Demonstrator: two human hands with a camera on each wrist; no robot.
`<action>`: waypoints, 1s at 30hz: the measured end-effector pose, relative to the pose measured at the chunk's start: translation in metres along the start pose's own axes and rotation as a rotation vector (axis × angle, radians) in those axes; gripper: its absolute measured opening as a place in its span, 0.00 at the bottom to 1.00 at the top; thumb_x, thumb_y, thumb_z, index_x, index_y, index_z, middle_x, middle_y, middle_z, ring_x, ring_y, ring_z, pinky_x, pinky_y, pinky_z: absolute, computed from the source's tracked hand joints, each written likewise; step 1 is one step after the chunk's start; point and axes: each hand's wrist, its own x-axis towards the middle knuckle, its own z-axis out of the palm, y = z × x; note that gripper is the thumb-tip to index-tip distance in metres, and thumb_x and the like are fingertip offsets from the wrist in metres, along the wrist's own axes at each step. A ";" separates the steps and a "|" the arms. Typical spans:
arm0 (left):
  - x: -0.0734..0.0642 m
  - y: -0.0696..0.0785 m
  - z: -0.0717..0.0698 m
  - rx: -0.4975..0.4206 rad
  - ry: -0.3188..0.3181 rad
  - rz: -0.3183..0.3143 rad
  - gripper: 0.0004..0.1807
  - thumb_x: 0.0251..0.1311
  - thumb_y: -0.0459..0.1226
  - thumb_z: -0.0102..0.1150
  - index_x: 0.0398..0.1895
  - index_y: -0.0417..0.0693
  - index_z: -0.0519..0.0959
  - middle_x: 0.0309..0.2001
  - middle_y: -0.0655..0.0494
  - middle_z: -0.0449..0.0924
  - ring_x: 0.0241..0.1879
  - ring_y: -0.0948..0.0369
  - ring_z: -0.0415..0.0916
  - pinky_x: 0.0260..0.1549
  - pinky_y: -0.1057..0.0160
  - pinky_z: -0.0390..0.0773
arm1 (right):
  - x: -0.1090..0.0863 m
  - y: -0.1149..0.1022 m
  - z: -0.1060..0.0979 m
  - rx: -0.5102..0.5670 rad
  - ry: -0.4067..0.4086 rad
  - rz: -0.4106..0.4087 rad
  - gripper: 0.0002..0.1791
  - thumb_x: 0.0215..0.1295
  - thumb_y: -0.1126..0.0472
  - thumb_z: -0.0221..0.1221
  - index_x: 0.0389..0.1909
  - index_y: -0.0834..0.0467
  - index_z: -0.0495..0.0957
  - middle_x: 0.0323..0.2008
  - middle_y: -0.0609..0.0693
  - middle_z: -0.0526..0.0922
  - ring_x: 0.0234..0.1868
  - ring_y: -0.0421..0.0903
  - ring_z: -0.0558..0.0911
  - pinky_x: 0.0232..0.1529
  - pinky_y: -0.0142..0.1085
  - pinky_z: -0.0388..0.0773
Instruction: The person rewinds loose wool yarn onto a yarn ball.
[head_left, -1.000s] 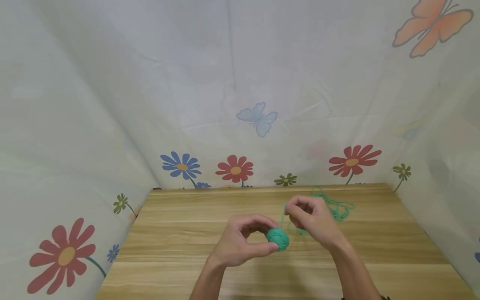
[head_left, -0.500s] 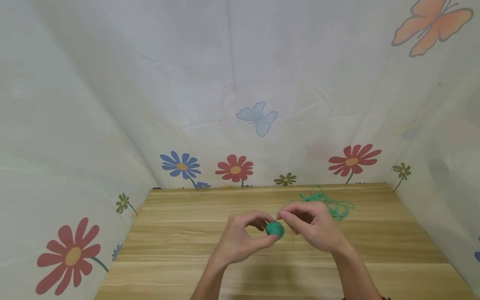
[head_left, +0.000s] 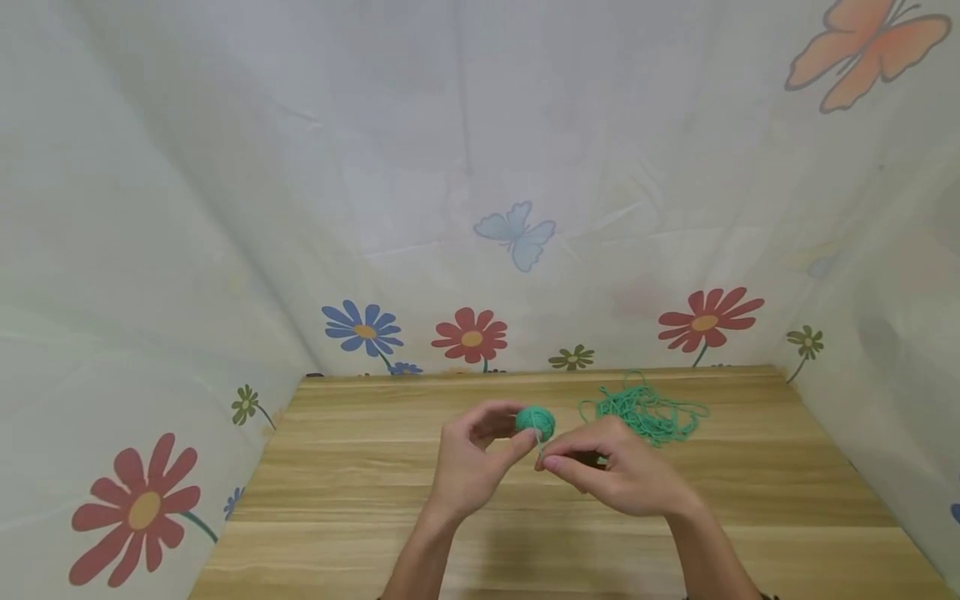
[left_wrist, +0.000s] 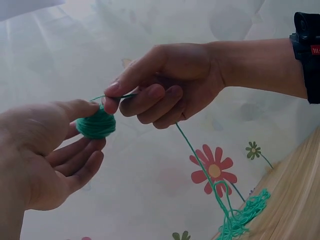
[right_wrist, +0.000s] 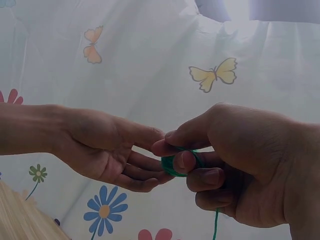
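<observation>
A small ball of green yarn is held above the table between the thumb and fingers of my left hand. Close on its right, my right hand pinches the yarn strand between thumb and forefinger, the strand running taut to the ball. From under the curled fingers of that hand, in the left wrist view, the yarn runs down to a loose green heap. In the right wrist view the ball is partly hidden behind the right fingers.
The loose yarn heap lies on the wooden table at the back right, beyond my right hand. A white curtain printed with flowers and butterflies encloses the table at the back and both sides.
My right hand has moved left and toward me, drawing the strand across the ball's near side. The left hand has tilted the ball up and slightly left, uncovering more of the heap.
</observation>
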 end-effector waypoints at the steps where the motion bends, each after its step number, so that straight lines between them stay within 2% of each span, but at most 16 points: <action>1: 0.000 0.001 0.000 -0.021 -0.002 0.001 0.15 0.62 0.30 0.70 0.52 0.40 0.84 0.46 0.45 0.88 0.44 0.49 0.84 0.51 0.49 0.85 | 0.001 -0.002 0.000 -0.006 -0.002 0.003 0.18 0.64 0.82 0.59 0.40 0.57 0.87 0.15 0.47 0.66 0.16 0.33 0.62 0.20 0.17 0.63; 6: 0.000 0.003 0.000 -0.109 -0.019 -0.005 0.16 0.63 0.27 0.68 0.53 0.36 0.82 0.47 0.39 0.86 0.46 0.46 0.83 0.50 0.53 0.86 | 0.004 -0.008 -0.001 -0.017 -0.020 0.035 0.17 0.65 0.81 0.59 0.39 0.57 0.86 0.14 0.47 0.66 0.17 0.32 0.62 0.21 0.17 0.63; 10: 0.000 0.003 -0.001 -0.137 -0.034 0.003 0.16 0.63 0.26 0.67 0.53 0.34 0.82 0.47 0.37 0.86 0.46 0.45 0.83 0.48 0.54 0.87 | 0.006 -0.009 -0.002 -0.005 -0.029 0.055 0.17 0.66 0.81 0.58 0.37 0.56 0.86 0.14 0.47 0.65 0.17 0.32 0.62 0.21 0.17 0.63; 13: -0.001 0.002 -0.001 -0.145 -0.042 0.016 0.15 0.62 0.25 0.67 0.53 0.34 0.82 0.47 0.37 0.86 0.45 0.47 0.84 0.48 0.55 0.87 | 0.003 -0.004 -0.001 0.011 -0.035 0.059 0.17 0.66 0.81 0.58 0.37 0.57 0.86 0.15 0.48 0.66 0.17 0.32 0.62 0.20 0.18 0.63; 16: -0.002 0.003 -0.001 -0.164 -0.060 0.055 0.15 0.62 0.24 0.66 0.52 0.31 0.81 0.46 0.36 0.85 0.44 0.48 0.83 0.48 0.54 0.87 | -0.002 0.007 0.000 0.041 -0.045 0.075 0.16 0.67 0.80 0.58 0.38 0.57 0.86 0.14 0.48 0.67 0.15 0.34 0.63 0.18 0.19 0.64; 20: -0.002 0.005 -0.001 -0.198 -0.127 0.124 0.15 0.61 0.22 0.65 0.52 0.27 0.80 0.46 0.32 0.84 0.44 0.48 0.83 0.47 0.52 0.87 | -0.009 0.021 -0.001 0.082 -0.047 0.147 0.16 0.71 0.77 0.57 0.34 0.54 0.85 0.15 0.49 0.67 0.15 0.38 0.63 0.17 0.21 0.62; 23: -0.003 0.007 -0.001 -0.201 -0.183 0.150 0.15 0.61 0.23 0.65 0.52 0.27 0.80 0.46 0.33 0.84 0.43 0.49 0.83 0.46 0.51 0.87 | -0.012 0.025 -0.004 0.085 -0.026 0.217 0.15 0.73 0.75 0.57 0.31 0.53 0.83 0.16 0.50 0.68 0.16 0.39 0.64 0.17 0.22 0.63; 26: -0.002 0.007 -0.002 -0.189 -0.223 0.172 0.15 0.61 0.24 0.66 0.51 0.28 0.80 0.46 0.35 0.84 0.42 0.50 0.84 0.44 0.51 0.88 | -0.013 0.024 -0.008 0.087 0.006 0.280 0.13 0.74 0.72 0.57 0.33 0.53 0.84 0.19 0.52 0.72 0.18 0.39 0.67 0.17 0.26 0.67; 30: -0.002 0.012 -0.002 -0.157 -0.255 0.172 0.14 0.58 0.21 0.67 0.48 0.27 0.80 0.45 0.34 0.84 0.42 0.51 0.84 0.42 0.50 0.88 | -0.012 0.020 -0.010 0.088 0.055 0.366 0.10 0.76 0.68 0.58 0.38 0.53 0.86 0.24 0.50 0.80 0.21 0.42 0.72 0.19 0.33 0.77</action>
